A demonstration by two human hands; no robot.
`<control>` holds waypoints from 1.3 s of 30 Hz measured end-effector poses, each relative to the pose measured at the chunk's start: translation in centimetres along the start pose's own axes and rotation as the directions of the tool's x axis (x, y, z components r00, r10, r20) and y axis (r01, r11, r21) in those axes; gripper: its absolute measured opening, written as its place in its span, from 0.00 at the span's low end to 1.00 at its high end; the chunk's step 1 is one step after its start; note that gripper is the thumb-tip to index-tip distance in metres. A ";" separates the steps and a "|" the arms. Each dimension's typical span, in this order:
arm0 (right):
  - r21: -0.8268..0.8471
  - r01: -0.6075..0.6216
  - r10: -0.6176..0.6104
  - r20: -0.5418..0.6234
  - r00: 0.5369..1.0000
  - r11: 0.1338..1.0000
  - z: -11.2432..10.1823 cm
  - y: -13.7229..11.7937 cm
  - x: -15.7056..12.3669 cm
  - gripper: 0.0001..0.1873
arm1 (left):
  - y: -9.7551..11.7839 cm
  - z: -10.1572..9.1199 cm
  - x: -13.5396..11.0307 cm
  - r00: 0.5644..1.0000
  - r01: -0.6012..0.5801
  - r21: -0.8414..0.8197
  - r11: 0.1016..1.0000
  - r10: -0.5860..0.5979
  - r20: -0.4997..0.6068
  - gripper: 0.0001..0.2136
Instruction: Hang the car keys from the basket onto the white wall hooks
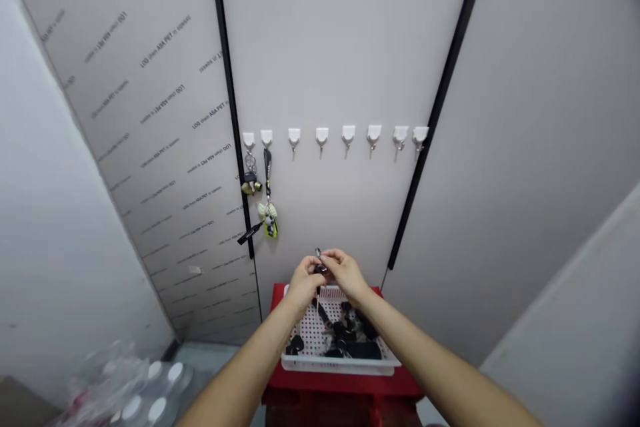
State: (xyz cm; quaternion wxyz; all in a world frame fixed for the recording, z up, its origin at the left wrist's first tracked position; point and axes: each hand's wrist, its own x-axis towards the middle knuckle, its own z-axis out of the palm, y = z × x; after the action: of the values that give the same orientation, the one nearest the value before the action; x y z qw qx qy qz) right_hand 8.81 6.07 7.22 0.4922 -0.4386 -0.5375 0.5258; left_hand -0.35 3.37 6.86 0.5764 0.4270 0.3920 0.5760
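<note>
Left hand (301,285): one, bare, above the basket; fingers closed on the keychain. Right hand (349,277): one, bare, just beside the left; its fingers pinch the same piece near the top.

Keychain (320,269): one, dark with shiny metal parts, held between both hands over the basket's far side; a thin light part hangs below. Finer detail too small to tell.

Basket (340,367): one, white plastic, perforated, under the hands. Contents: dark items (345,333), jumbled, mostly towards the right; exact kinds unclear.

Tabletop (345,384): one, red, beneath the basket.

Bottles (157,408): several, white-capped, in clear wrap, low at picture left.

Keyring (251,179): one, with black and yellowish pieces, on the leftmost hook. Strap (268,170): one, black, on the second hook, carrying a green-and-grey charm (270,219) and a black tag (249,233).

Hooks (349,132): eight, white, in a row; the other six bare.

Wall (345,33): pale, with black strips (227,73); printed panel (150,113) at left.
</note>
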 end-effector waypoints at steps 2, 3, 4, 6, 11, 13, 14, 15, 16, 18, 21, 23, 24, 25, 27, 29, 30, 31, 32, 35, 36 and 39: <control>0.029 0.065 -0.064 -0.029 0.998 0.998 0.6 -1.4 0.4 0.10 | 1.0 0.0 0.0 0.999 -0.042 -0.026 0.999 0.041 -0.007 0.12; 0.030 0.100 -0.099 -0.048 0.994 0.995 0.9 -2.2 0.8 0.09 | 1.6 -0.1 0.1 0.998 -0.061 -0.041 0.997 0.061 -0.015 0.12; 0.025 0.140 -0.138 -0.066 0.988 0.990 1.2 -3.1 1.2 0.09 | 2.3 -0.1 0.2 0.996 -0.081 -0.061 0.995 0.080 -0.025 0.12; -0.008 0.243 -0.243 -0.092 0.966 0.970 2.0 -5.2 2.1 0.08 | 3.8 -0.2 0.6 0.991 -0.126 -0.113 0.986 0.121 -0.056 0.11; -0.161 0.489 -0.508 -0.109 0.855 0.857 4.7 -10.5 4.5 0.05 | 8.2 -0.3 2.4 0.945 -0.294 -0.129 0.947 0.269 -0.184 0.12; -0.210 0.528 -0.560 -0.137 0.817 0.823 5.6 -12.2 5.3 0.05 | 9.8 -0.4 3.3 0.921 -0.337 -0.071 0.939 0.313 -0.233 0.13; -0.234 0.538 -0.577 -0.151 0.802 0.810 6.0 -12.9 5.7 0.05 | 10.5 -0.5 3.8 0.912 -0.345 -0.031 0.938 0.327 -0.247 0.13; -0.257 0.544 -0.591 -0.163 0.790 0.798 6.3 -13.5 6.1 0.06 | 11.1 -0.6 4.2 0.904 -0.350 0.017 0.937 0.343 -0.254 0.13; -0.277 0.548 -0.601 -0.170 0.781 0.789 6.5 -14.0 6.5 0.06 | 11.6 -0.6 4.7 0.897 -0.357 0.065 0.932 0.362 -0.255 0.12; -0.311 0.543 -0.609 -0.180 0.772 0.780 6.9 -15.0 7.4 0.06 | 12.4 -0.6 5.4 0.880 -0.388 0.138 0.911 0.410 -0.239 0.10; -0.360 0.520 -0.608 -0.200 0.768 0.775 7.3 -16.1 8.7 0.07 | 13.0 -0.5 6.3 0.857 -0.450 0.184 0.874 0.480 -0.185 0.09; -0.391 0.497 -0.602 -0.217 0.769 0.775 7.5 -16.5 9.5 0.07 | 13.3 -0.4 6.7 0.852 -0.458 0.222 0.861 0.496 -0.167 0.09; -0.403 0.485 -0.597 -0.226 0.769 0.776 7.6 -16.6 9.9 0.07 | 13.4 -0.4 6.8 0.850 -0.454 0.246 0.856 0.499 -0.169 0.09; -0.414 0.472 -0.592 -0.236 0.771 0.779 7.6 -16.6 10.2 0.07 | 13.5 -0.4 6.9 0.849 -0.446 0.268 0.854 0.499 -0.177 0.09; -0.430 0.445 -0.577 -0.248 0.778 0.786 7.6 -16.4 10.7 0.07 | 13.5 -0.5 7.0 0.850 -0.419 0.299 0.857 0.486 -0.201 0.11; -0.446 0.424 -0.564 -0.248 0.787 0.788 7.5 -16.1 11.0 0.06 | 13.4 -0.7 7.2 0.855 -0.382 0.322 0.867 0.463 -0.233 0.12; -0.456 0.418 -0.561 -0.242 0.791 0.786 7.5 -16.0 11.1 0.06 | 13.2 -0.8 7.3 0.859 -0.360 0.333 0.872 0.449 -0.247 0.13; -0.467 0.414 -0.561 -0.234 0.794 0.781 7.4 -15.9 11.1 0.06 | 13.1 -0.9 7.4 0.863 -0.339 0.342 0.876 0.435 -0.259 0.14; -0.480 0.410 -0.561 -0.225 0.797 0.775 7.4 -15.9 11.1 0.06 | 12.9 -1.1 7.5 0.867 -0.320 0.351 0.880 0.422 -0.266 0.15; -0.512 0.400 -0.556 -0.195 0.808 0.760 7.1 -15.8 10.7 0.06 | 12.2 -1.6 7.3 0.882 -0.265 0.361 0.894 0.376 -0.283 0.16; -0.520 0.400 -0.556 -0.184 0.810 0.755 6.9 -15.7 10.4 0.06 | 11.9 -1.9 7.1 0.885 -0.246 0.361 0.900 0.360 -0.294 0.16; -0.545 0.438 -0.581 -0.116 0.806 0.715 5.5 -14.2 8.7 0.07 | 10.1 -2.9 5.5 0.895 -0.189 0.351 0.917 0.308 -0.322 0.13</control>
State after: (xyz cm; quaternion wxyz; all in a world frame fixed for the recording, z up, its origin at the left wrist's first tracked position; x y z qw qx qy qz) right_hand 2.84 13.10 22.20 0.5606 -0.4513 -0.6788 0.1458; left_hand -6.24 8.75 15.67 0.3380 0.4429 0.5210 0.6466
